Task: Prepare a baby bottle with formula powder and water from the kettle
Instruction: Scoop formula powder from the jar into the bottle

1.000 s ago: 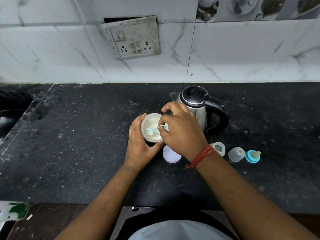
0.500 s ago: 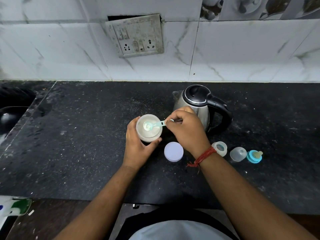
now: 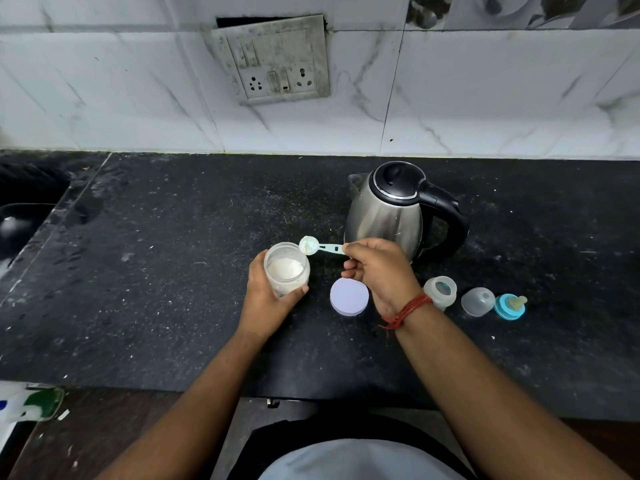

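My left hand [image 3: 266, 299] grips a clear formula jar [image 3: 286, 269] half full of white powder, standing on the black counter. My right hand [image 3: 377, 271] pinches the handle of a pale green scoop [image 3: 309, 244] heaped with powder, held just above the jar's right rim. The open baby bottle [image 3: 440, 291] stands right of my right wrist, partly hidden by it. A steel kettle [image 3: 388, 213] with black lid and handle stands behind my right hand.
A round white jar lid [image 3: 349, 296] lies flat between my hands. Right of the bottle sit a clear cap [image 3: 478, 301] and a blue nipple ring [image 3: 510, 306]. A sink [image 3: 20, 216] is at the far left. A socket plate [image 3: 273, 60] hangs on the tiled wall.
My right hand lifted the scoop out of the jar with powder in it and drew it up and to the right of the rim. The left hand kept hold of the jar.
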Action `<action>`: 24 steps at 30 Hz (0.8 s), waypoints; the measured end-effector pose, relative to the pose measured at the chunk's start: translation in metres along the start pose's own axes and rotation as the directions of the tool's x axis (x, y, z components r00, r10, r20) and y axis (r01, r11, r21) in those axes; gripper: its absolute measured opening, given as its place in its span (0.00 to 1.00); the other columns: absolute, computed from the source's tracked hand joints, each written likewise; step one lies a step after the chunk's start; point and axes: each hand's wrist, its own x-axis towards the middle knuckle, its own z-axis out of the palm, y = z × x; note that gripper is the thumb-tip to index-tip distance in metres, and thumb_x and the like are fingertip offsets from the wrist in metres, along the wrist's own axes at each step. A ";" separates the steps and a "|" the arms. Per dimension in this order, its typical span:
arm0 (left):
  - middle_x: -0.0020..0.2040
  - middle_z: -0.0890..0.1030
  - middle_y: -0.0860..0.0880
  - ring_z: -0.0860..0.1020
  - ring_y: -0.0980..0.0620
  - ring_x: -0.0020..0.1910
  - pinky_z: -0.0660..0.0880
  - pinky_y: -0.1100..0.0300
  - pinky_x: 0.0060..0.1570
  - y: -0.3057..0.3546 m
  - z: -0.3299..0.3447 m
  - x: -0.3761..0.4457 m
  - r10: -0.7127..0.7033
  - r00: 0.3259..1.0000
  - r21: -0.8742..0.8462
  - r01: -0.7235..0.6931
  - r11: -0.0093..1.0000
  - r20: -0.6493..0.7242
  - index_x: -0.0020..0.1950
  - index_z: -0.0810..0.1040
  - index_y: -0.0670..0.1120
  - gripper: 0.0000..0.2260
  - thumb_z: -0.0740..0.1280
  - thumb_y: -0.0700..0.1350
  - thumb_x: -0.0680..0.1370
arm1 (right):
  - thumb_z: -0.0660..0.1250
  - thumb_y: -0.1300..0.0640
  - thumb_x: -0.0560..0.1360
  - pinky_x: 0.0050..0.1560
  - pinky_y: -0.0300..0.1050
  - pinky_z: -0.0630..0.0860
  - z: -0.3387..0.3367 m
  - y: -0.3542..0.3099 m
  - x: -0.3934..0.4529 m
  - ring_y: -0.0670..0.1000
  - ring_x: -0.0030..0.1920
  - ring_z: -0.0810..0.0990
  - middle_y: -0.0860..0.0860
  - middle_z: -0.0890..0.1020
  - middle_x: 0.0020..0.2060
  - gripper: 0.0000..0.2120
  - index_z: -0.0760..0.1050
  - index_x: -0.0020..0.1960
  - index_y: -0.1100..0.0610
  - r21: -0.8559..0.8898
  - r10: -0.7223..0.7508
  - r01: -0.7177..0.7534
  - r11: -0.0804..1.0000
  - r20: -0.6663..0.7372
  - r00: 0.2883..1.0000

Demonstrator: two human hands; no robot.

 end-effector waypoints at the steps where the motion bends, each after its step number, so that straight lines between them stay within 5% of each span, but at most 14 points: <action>1: 0.72 0.70 0.49 0.71 0.51 0.72 0.69 0.45 0.73 -0.001 0.000 0.000 -0.004 1.000 -0.006 0.004 1.000 0.003 0.76 0.64 0.47 0.39 0.81 0.44 0.71 | 0.71 0.62 0.77 0.42 0.50 0.78 0.000 0.001 0.000 0.46 0.26 0.78 0.53 0.79 0.30 0.06 0.80 0.41 0.59 0.022 0.009 -0.009 1.000 0.002 1.000; 5: 0.75 0.69 0.48 0.70 0.50 0.74 0.67 0.43 0.75 -0.002 -0.004 0.001 -0.006 0.999 -0.019 0.007 1.000 0.037 0.78 0.62 0.47 0.41 0.81 0.46 0.71 | 0.71 0.61 0.77 0.44 0.52 0.78 -0.002 0.005 0.001 0.46 0.26 0.78 0.53 0.79 0.31 0.06 0.80 0.41 0.60 0.065 0.025 -0.026 0.998 0.010 1.000; 11: 0.82 0.58 0.50 0.58 0.53 0.81 0.59 0.44 0.80 -0.001 -0.011 -0.002 -0.058 0.994 -0.021 0.057 0.998 -0.091 0.83 0.53 0.47 0.49 0.70 0.67 0.70 | 0.70 0.62 0.78 0.39 0.48 0.78 -0.005 0.005 -0.002 0.46 0.25 0.77 0.50 0.78 0.28 0.07 0.79 0.41 0.61 0.122 0.030 -0.032 0.992 0.021 0.999; 15: 0.80 0.63 0.46 0.62 0.49 0.80 0.60 0.47 0.79 0.015 -0.017 0.000 0.193 0.956 0.089 -0.178 0.980 -0.219 0.80 0.60 0.44 0.38 0.67 0.62 0.77 | 0.70 0.63 0.78 0.38 0.46 0.79 -0.014 0.002 -0.007 0.47 0.26 0.78 0.54 0.79 0.31 0.04 0.79 0.44 0.62 0.153 0.021 -0.023 0.988 0.013 1.000; 19: 0.72 0.69 0.44 0.69 0.47 0.73 0.66 0.52 0.73 0.050 -0.001 0.003 0.488 0.852 0.210 -0.450 0.868 -0.189 0.72 0.68 0.40 0.27 0.68 0.54 0.79 | 0.69 0.64 0.78 0.37 0.46 0.78 -0.030 -0.004 -0.014 0.46 0.27 0.78 0.53 0.78 0.30 0.04 0.79 0.44 0.62 0.206 -0.008 0.014 0.979 -0.026 1.000; 24: 0.66 0.73 0.41 0.70 0.51 0.67 0.67 0.57 0.70 0.079 0.049 -0.008 0.536 0.838 0.133 -0.523 0.842 -0.102 0.69 0.70 0.38 0.22 0.69 0.45 0.78 | 0.69 0.65 0.77 0.31 0.41 0.79 -0.071 -0.013 -0.028 0.46 0.28 0.78 0.51 0.79 0.28 0.05 0.79 0.43 0.61 0.283 -0.043 0.071 0.957 -0.103 0.994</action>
